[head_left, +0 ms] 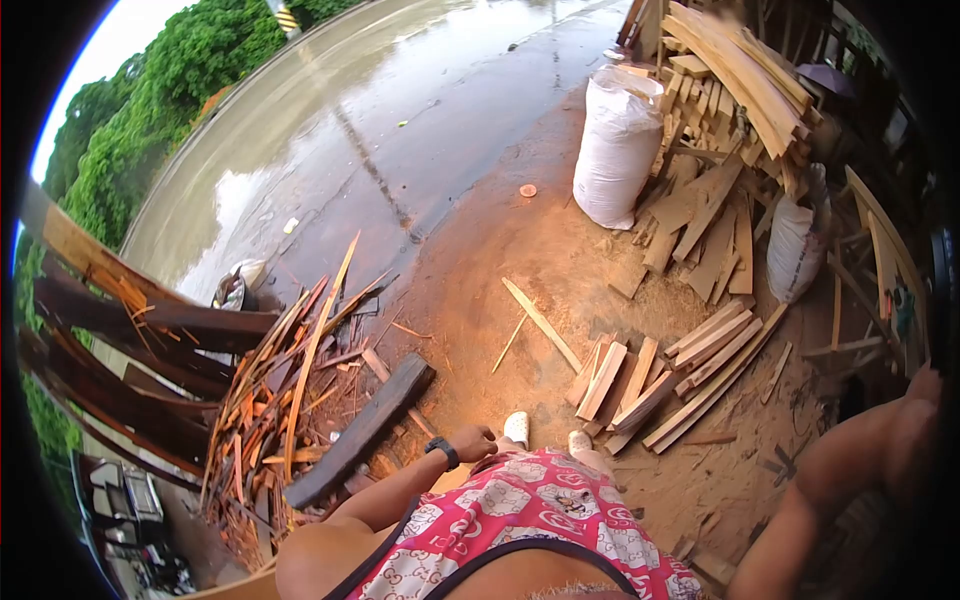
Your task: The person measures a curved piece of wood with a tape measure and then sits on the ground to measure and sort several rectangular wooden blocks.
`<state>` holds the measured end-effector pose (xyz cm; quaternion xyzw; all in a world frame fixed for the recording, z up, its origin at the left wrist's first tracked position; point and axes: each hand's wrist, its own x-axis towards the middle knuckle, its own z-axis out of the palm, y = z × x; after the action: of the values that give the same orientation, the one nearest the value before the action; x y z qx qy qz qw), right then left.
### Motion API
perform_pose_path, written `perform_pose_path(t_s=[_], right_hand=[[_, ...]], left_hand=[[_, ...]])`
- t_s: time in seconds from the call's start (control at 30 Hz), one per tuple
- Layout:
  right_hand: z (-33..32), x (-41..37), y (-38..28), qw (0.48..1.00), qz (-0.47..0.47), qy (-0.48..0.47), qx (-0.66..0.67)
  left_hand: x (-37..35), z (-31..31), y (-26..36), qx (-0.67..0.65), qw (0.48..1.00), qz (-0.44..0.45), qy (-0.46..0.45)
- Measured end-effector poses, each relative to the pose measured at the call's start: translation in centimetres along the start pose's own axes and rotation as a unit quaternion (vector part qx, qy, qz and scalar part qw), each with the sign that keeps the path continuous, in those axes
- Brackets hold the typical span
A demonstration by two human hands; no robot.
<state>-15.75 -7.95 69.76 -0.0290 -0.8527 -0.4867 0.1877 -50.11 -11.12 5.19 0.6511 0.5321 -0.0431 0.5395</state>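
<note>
The left hand [474, 441] hangs with fingers loosely curled, any grip hidden; the right hand [924, 388], shadowed, cannot be read. Near the left, a rough, dark squared beam [362, 428] slants lower-left to upper-right beside splintery strips [262, 415], on sawdust-strewn reddish earth [470, 310]. Beyond: pale sawn billets [603, 381], a bulging white sack [615, 150], wet pavement [330, 130], leafy trees [170, 110].

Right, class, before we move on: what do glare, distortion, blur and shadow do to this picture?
Head view: fisheye distortion bends the road, with black rimming the corners; the sky is blown out at upper left; pale glare and a dark streaky reflection lie on the wet ground; the far right sinks into shadow; a soft smear blurs the top of the stacked wood.
</note>
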Motion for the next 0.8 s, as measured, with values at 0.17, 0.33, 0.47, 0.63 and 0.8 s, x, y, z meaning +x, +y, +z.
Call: perform_pose_path(t_s=[0.17, 0.33, 0.47, 0.63, 0.8], right_hand=[[-0.7, 4.3, -0.1, 0.987, -0.116, -0.110, -0.016], [0.2, 6.1, -3.0, 0.989, -0.036, -0.137, -0.036], [0.1, 6.9, -4.1, 0.986, 0.005, -0.155, -0.056], [-0.8, 7.6, -5.6, 0.980, 0.061, -0.164, -0.094], [-3.0, 7.9, -7.5, 0.963, 0.156, -0.168, -0.144]], left_hand=[[1.8, -3.0, -1.9, 0.031, 0.997, 0.023, -0.060], [2.7, -4.9, -1.0, 0.056, 0.995, 0.056, -0.055], [3.8, -5.2, -0.7, 0.041, 0.995, 0.047, -0.075], [3.7, -5.1, 0.4, 0.064, 0.993, 0.071, -0.073], [4.8, -3.9, 0.5, 0.078, 0.992, 0.083, -0.062]])
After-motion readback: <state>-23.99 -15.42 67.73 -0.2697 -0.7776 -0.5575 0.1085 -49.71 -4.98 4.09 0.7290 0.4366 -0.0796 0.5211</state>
